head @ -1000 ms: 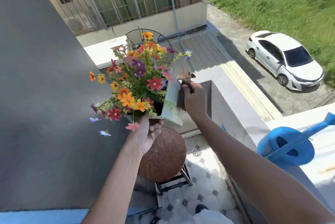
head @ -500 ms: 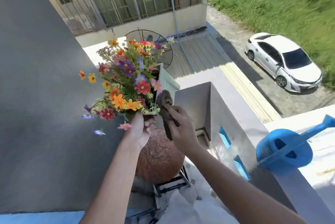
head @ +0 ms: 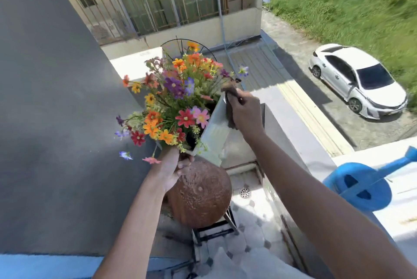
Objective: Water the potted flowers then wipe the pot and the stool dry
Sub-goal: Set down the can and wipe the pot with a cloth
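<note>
Fingers of the right hand pinch a dark brown cloth against the pale square pot; left hand grips its near corner.

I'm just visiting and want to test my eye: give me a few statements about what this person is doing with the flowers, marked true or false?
1. The right hand presses a dark cloth against the side of the pot. True.
2. The pot stands flat on the stool. False: the left hand holds it up, tilted, above the stool.
3. The blue watering can sits on the ledge at the right, in neither hand. True.
4. The stool's seat is square and white. False: it is round and brown.
5. The left hand holds the watering can. False: it grips the pot's lower end.
</note>
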The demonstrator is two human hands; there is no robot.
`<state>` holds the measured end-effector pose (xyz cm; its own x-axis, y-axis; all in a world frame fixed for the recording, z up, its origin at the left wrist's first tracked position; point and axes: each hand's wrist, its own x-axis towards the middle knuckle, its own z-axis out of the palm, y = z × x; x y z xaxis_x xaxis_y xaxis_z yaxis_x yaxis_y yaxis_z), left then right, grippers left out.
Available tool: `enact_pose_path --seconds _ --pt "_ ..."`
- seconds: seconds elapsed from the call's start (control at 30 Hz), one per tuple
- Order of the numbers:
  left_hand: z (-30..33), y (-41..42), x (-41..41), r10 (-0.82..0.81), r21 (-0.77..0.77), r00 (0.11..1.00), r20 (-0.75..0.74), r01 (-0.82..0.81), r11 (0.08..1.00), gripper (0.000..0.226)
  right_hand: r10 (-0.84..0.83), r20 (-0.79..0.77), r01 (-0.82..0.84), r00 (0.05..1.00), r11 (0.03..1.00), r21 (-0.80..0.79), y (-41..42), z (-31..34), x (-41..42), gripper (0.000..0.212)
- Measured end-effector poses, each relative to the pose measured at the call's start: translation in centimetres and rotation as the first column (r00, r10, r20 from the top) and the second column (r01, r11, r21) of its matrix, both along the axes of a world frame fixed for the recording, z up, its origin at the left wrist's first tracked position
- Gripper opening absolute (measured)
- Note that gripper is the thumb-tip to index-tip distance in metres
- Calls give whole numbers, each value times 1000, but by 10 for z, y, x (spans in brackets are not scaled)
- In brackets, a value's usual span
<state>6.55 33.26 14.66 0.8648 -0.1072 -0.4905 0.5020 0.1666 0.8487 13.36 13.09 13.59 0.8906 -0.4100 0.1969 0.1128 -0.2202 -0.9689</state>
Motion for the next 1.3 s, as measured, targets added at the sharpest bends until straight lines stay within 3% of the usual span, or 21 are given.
enact_pose_path --seconds 0.1,0.23,0.37,0.4,0.6,0.73,0.83,0.93,1.0,1.13,1.3 --pt "0 19 6 -28 79 999 -26 30 996 38 109 -200 -104 974 994 35 -13 8 2 24" --pt "4 41 25 -92 199 995 -33 96 975 40 423 -240 -364 874 896 253 -25 16 -2 32" --pt "9 49 31 -123 308 992 6 115 944 41 494 -317 -459 810 870 180 -24 21 -8 24" --pt "10 48 30 -121 330 993 14 109 938 42 500 -287 -469 817 866 172 -24 19 -9 38" --pt "11 38 26 3 417 999 43 -21 909 42 367 -257 -348 894 930 117 -12 11 -29 60" --pt "10 37 31 19 367 997 79 -47 929 39 284 -128 -260 950 950 174 -5 -1 -24 45" --pt "4 29 35 221 296 964 148 -256 920 37 206 -113 -172 972 952 254 6 -8 -20 47" --pt "-9 23 32 375 341 917 140 -400 851 29 122 -94 -87 988 947 308 12 -19 -15 57" --pt "-15 12 22 335 375 936 109 -351 858 27 50 -76 -24 996 950 311 14 -21 -15 49" --pt "-9 -24 8 78 300 996 32 -84 950 22 -19 -105 52 994 945 322 26 -11 -27 39" --pt "-1 -45 20 55 279 998 -2 -52 959 43 -37 -164 86 986 949 302 47 -15 -44 28"
